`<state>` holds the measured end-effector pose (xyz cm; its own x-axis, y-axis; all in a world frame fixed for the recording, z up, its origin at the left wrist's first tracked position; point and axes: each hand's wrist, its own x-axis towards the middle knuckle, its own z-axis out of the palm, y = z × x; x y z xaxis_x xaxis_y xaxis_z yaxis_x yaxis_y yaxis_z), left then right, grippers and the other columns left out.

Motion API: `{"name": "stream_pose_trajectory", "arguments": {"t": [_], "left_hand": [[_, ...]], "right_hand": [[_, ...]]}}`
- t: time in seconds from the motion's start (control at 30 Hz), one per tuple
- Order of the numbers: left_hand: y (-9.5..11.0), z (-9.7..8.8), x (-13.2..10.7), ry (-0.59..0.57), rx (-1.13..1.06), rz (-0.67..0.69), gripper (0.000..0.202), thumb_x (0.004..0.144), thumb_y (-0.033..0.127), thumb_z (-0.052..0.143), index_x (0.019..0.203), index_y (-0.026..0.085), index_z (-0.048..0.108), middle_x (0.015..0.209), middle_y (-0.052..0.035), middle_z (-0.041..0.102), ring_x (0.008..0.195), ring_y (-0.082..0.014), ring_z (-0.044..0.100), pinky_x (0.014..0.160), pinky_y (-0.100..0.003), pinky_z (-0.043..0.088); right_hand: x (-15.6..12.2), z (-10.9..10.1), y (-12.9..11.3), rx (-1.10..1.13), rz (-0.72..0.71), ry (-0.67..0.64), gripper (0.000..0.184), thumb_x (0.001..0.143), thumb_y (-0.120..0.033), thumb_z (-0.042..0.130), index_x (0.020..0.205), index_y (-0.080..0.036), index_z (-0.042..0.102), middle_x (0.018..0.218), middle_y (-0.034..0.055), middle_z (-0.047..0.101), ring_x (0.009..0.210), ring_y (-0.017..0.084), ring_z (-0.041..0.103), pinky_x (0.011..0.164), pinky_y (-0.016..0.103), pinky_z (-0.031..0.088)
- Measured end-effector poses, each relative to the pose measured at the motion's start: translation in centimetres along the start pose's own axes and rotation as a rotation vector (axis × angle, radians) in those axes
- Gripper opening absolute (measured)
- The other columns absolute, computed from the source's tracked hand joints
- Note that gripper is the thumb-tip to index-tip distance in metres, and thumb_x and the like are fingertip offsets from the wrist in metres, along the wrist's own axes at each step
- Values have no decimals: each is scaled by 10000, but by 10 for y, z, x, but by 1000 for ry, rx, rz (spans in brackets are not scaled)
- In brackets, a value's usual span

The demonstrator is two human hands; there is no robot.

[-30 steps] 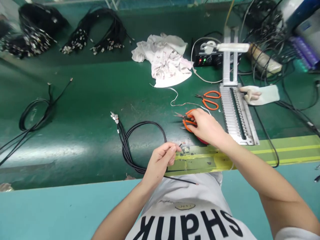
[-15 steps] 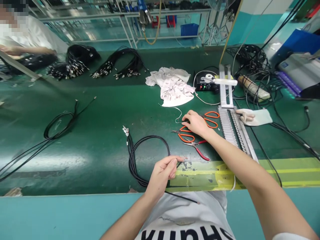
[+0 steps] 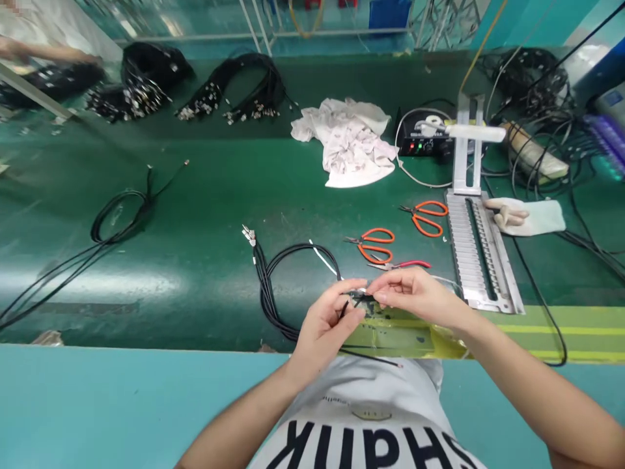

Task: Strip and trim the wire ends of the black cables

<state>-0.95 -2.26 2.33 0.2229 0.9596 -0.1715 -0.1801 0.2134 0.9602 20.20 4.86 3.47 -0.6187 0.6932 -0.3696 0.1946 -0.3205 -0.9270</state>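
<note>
A black rubber-sheathed cable [image 3: 267, 293] lies in a loose, glossy coil near the front edge of the table [image 3: 146, 335], its crimped metal terminals [image 3: 249, 236] at the far end of the coil. The left hand [image 3: 325, 329] is closed, pinching the cable close to its end. The right hand [image 3: 415, 296] pinches that end too, the 2 hands nearly touching above a worn yellow-green tape strip [image 3: 400, 339]. The end itself is too small to read clearly. A hard tug could break fine strands there, and a slack loop could snag the orange-handled scissors [image 3: 375, 245] or red-handled pliers [image 3: 400, 264] just beyond, left of the ridged steel comb fixture [image 3: 481, 254].
</note>
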Motion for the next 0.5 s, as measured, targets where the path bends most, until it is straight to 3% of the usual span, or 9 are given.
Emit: {"name": "stream_pose_trajectory", "arguments": {"t": [0.1, 0.23, 0.37, 0.5], "left_hand": [[-5, 1, 3, -16, 82, -29, 343, 963, 354, 618, 1270, 200, 618, 697, 42, 412, 626, -93, 351, 584, -251, 266], [-13, -2, 4, -36, 17, -92, 222, 968, 384, 605, 986, 166, 648, 675, 42, 422, 588, -75, 328, 555, -246, 244], [-14, -2, 8, -53, -109, -170, 259, 942, 407, 639, 890, 156, 609, 634, 60, 393, 548, -62, 293, 528, -238, 211], [-10, 2, 14, -78, -81, -237, 283, 877, 412, 722, 889, 149, 615, 655, 49, 474, 556, -59, 330, 518, -224, 219]], "right_hand": [[-11, 9, 12, 86, 58, 33, 266, 846, -428, 759, 934, -177, 763, 799, 7, 695, 706, 96, 576, 652, 219, 442], [-21, 13, 21, 108, 2, 88, 185, 865, -378, 757, 880, -193, 765, 749, -13, 653, 674, 83, 532, 610, 208, 414], [-24, 17, 28, 149, -200, 96, 70, 899, -266, 730, 918, -220, 780, 877, 14, 682, 786, 104, 601, 704, 222, 468], [-20, 25, 34, 162, -423, 82, 122, 902, -168, 708, 953, -245, 788, 1073, 50, 685, 958, 141, 640, 816, 257, 518]]}}
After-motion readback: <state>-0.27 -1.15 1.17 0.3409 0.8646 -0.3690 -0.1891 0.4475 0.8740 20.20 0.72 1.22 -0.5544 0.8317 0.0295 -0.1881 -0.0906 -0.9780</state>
